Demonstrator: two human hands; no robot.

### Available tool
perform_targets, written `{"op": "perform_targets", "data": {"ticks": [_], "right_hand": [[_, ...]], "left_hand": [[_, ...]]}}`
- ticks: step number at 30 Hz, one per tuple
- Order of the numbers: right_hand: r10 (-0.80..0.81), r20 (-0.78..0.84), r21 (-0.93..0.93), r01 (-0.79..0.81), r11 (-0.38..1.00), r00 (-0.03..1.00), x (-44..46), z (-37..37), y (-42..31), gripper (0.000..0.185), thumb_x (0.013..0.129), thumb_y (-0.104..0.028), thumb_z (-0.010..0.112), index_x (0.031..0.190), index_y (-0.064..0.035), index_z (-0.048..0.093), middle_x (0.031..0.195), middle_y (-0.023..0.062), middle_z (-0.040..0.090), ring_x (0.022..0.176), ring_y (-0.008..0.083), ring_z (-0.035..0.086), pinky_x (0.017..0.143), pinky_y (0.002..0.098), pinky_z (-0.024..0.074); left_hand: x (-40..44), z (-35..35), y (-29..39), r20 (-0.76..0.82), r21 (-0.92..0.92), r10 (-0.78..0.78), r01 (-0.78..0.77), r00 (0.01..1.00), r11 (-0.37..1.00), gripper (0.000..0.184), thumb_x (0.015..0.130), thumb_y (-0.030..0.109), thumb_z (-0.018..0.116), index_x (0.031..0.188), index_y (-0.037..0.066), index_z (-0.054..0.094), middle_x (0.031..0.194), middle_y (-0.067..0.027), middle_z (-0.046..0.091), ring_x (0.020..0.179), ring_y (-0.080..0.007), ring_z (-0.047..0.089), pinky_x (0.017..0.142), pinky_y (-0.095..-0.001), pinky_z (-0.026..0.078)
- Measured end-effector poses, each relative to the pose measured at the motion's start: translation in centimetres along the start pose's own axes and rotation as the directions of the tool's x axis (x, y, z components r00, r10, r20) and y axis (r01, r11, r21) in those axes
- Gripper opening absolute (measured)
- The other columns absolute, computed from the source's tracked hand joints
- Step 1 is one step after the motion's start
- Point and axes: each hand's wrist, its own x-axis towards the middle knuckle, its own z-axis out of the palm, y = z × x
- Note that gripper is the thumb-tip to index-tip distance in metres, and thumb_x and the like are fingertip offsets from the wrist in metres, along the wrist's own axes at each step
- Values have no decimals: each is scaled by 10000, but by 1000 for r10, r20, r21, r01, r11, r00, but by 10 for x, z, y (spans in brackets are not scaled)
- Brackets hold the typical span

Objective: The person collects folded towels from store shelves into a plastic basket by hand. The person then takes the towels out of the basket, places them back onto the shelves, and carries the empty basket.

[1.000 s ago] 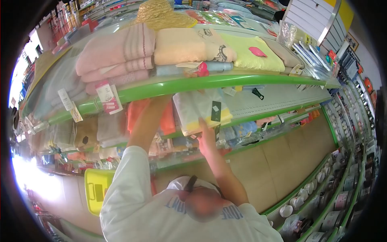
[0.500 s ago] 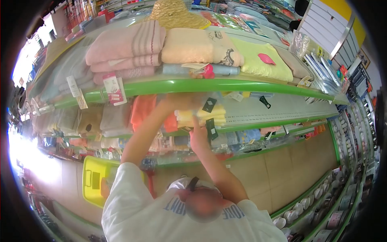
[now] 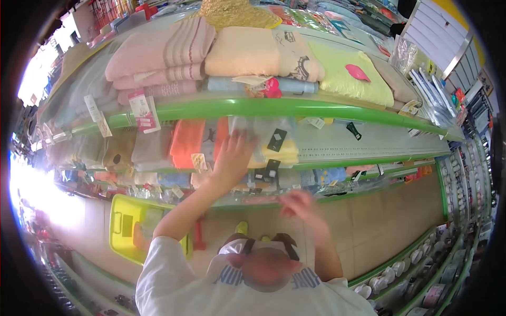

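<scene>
My left hand (image 3: 234, 154) is on the middle shelf, its fingers apart and touching the left edge of a folded white and yellow towel stack (image 3: 282, 151). Dark tags (image 3: 277, 139) hang on that stack. Just left of my hand are folded orange towels (image 3: 187, 143), with a grey one between them. My right hand (image 3: 299, 204) is in the air below the shelf, to the right and away from the towels. It is blurred by motion, so its fingers are unclear.
A green shelf edge (image 3: 247, 109) runs above my left hand, with pink towels (image 3: 163, 50), a peach towel (image 3: 242, 52) and a yellow-green towel (image 3: 348, 76) over it. On the floor at lower left is a yellow basket (image 3: 118, 224). Goods racks (image 3: 421, 253) stand at right.
My right hand has left the white and yellow stack, moving down and right. My left hand has come out from above the stack to its left edge, and its fingers now show.
</scene>
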Motion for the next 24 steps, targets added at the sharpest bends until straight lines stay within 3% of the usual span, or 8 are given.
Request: {"op": "perform_targets", "data": {"ticks": [2,4,7,8,15,18,22,24], "right_hand": [[-228,-168,-13,229,973,959,9,-26,-1,352,881,-241,685,1071,10,527,743,53,656,643,164,640,583,281,498],[-454,-333,-317,355,879,826,29,-34,-17,486,837,-221,724,1172,-7,445,742,97,643,672,221,649,594,331,496],[-645,-233,-642,383,664,728,74,-37,-8,585,797,-170,738,1236,-33,376,771,155,631,708,314,647,604,398,490],[-591,-225,-584,379,718,775,81,-35,-10,533,788,-101,694,1228,-41,399,847,196,634,780,393,633,664,464,494],[-700,-208,-841,240,484,684,135,-74,15,360,837,-76,539,1190,-66,472,1004,218,632,876,421,609,758,482,495],[-639,-235,-645,374,667,733,132,-88,-2,415,895,-188,545,1270,-32,461,1149,246,585,1012,405,585,859,437,478],[-584,-363,-25,618,785,726,122,-38,-32,799,879,-456,612,1402,71,315,1389,291,395,1282,366,417,1055,382,333],[-638,-485,-219,623,751,598,143,-22,-20,772,872,-429,625,1389,67,338,1377,282,416,1267,356,434,1054,382,332]], "left_hand": [[0,11,13,-60,112,-31,38,998,993,961,592,193,799,1422,98,323,1394,-185,368,1299,-375,363,1051,-452,345],[2,20,21,-105,205,-48,69,993,976,976,589,208,800,1427,94,313,1382,-198,379,1293,-372,370,1047,-447,344],[6,33,22,-132,256,-73,105,989,961,999,579,241,810,1431,105,307,1376,-187,384,1294,-364,370,1051,-446,339],[6,33,22,-128,272,-75,108,989,956,1005,582,248,814,1433,108,300,1379,-185,379,1296,-363,368,1051,-447,339],[11,26,37,-41,272,-162,167,986,948,1035,605,273,844,1448,165,254,1416,-148,339,1328,-354,330,1069,-453,318],[8,28,38,-71,237,-204,215,976,947,1008,612,242,826,1449,189,267,1434,-131,328,1350,-359,303,1089,-482,283],[-1,27,48,-144,286,-230,263,963,922,912,680,214,729,1465,181,267,1449,-177,305,1356,-378,286,1090,-495,276],[-11,19,62,-200,174,-328,363,923,915,895,692,206,708,1467,170,262,1440,-198,309,1351,-385,289,1082,-500,283]]}}
